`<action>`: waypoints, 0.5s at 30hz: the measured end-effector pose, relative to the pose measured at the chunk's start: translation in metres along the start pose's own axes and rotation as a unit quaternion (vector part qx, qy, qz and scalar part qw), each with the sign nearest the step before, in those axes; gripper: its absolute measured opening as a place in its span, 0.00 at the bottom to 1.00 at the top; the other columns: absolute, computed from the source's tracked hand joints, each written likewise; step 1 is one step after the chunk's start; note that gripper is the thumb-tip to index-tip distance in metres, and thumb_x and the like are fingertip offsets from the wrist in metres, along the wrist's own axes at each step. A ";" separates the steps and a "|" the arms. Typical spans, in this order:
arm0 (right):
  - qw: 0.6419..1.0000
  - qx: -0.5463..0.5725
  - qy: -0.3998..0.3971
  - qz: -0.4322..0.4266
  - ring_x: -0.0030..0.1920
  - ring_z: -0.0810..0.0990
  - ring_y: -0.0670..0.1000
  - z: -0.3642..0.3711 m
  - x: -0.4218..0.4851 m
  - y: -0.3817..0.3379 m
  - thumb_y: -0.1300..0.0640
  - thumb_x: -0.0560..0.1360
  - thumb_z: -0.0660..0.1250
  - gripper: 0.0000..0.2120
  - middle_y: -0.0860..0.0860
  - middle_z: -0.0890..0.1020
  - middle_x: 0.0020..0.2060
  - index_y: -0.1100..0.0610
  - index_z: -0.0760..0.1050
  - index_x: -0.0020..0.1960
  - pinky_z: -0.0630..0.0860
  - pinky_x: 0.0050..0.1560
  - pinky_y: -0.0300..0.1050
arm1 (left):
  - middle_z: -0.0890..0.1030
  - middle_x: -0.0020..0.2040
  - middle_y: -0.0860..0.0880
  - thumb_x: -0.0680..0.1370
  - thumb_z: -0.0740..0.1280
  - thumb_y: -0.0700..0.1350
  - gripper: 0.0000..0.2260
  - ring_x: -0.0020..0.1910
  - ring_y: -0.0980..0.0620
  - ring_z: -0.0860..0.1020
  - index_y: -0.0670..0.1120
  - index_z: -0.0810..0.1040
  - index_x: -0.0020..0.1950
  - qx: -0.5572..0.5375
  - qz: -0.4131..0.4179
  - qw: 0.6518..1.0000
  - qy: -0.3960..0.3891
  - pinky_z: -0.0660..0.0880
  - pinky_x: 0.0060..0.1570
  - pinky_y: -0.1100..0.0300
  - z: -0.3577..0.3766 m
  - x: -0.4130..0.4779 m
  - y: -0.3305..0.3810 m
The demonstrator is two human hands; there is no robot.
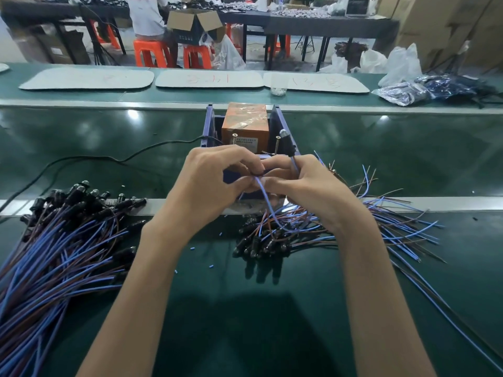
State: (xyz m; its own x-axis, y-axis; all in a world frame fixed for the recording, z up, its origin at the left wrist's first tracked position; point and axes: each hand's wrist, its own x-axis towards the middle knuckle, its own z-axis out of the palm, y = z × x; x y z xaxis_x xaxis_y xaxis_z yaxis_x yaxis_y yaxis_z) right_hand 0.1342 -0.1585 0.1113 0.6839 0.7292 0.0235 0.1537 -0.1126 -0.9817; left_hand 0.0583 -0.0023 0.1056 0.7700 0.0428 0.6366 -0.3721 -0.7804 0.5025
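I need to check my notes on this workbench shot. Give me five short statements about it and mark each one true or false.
1. The left hand and the right hand both pinch a blue wire. True.
2. The orange box stands on the floor by the stools. False: it sits in a blue holder on the bench, just beyond the hands.
3. A big bundle of blue and brown wires lies to the left of the arms. True.
4. The stools in the background are green. False: they are orange.
5. A black cable runs leftward across the bench from the blue holder. True.
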 end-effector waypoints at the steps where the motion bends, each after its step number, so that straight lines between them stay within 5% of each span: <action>1: 1.000 -0.003 0.007 0.004 0.36 0.78 0.51 0.000 0.000 0.000 0.65 0.74 0.69 0.07 0.54 0.86 0.40 0.60 0.81 0.52 0.76 0.36 0.34 | 0.83 0.40 0.51 0.68 0.76 0.33 0.06 0.38 0.55 0.81 0.41 0.84 0.43 0.006 -0.001 1.000 0.006 0.76 0.45 0.67 -0.002 0.000 -0.002; 5: 0.999 0.020 0.039 -0.018 0.27 0.74 0.46 -0.001 -0.001 -0.003 0.71 0.76 0.62 0.10 0.55 0.86 0.40 0.64 0.81 0.51 0.71 0.30 0.29 | 0.81 0.44 0.46 0.69 0.74 0.30 0.07 0.41 0.56 0.78 0.41 0.84 0.41 0.025 -0.015 0.998 0.058 0.73 0.46 0.68 -0.007 0.000 -0.007; 9: 0.995 0.067 0.020 -0.070 0.37 0.79 0.51 -0.006 -0.004 -0.004 0.77 0.73 0.62 0.15 0.54 0.86 0.45 0.64 0.79 0.53 0.77 0.38 0.34 | 0.75 0.46 0.47 0.71 0.74 0.36 0.03 0.43 0.61 0.73 0.41 0.83 0.43 0.053 -0.038 0.987 0.147 0.69 0.48 0.73 -0.006 -0.001 -0.005; 12: 0.992 0.041 0.056 -0.106 0.37 0.78 0.54 -0.007 -0.005 -0.005 0.69 0.69 0.72 0.09 0.50 0.85 0.38 0.59 0.79 0.46 0.77 0.39 0.38 | 0.71 0.41 0.48 0.75 0.72 0.48 0.09 0.41 0.51 0.71 0.42 0.84 0.44 0.093 -0.054 0.973 0.203 0.69 0.40 0.60 -0.003 0.001 0.001; 15: 0.981 0.040 0.142 -0.126 0.29 0.72 0.46 -0.007 -0.006 -0.005 0.55 0.66 0.75 0.12 0.44 0.75 0.27 0.55 0.72 0.38 0.71 0.33 0.35 | 0.71 0.31 0.51 0.79 0.65 0.54 0.18 0.31 0.50 0.68 0.42 0.81 0.38 0.105 -0.086 0.963 0.234 0.62 0.35 0.59 0.000 0.001 0.005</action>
State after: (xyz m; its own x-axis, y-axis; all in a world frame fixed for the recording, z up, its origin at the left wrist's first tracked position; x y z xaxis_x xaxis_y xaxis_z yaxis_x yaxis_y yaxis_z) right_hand 0.1345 -0.1666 0.1176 0.8039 0.5086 0.3083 0.2952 0.1088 -0.9492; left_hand 0.0568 -0.0062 0.1088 0.4750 0.4204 0.7731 -0.1096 -0.8434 0.5259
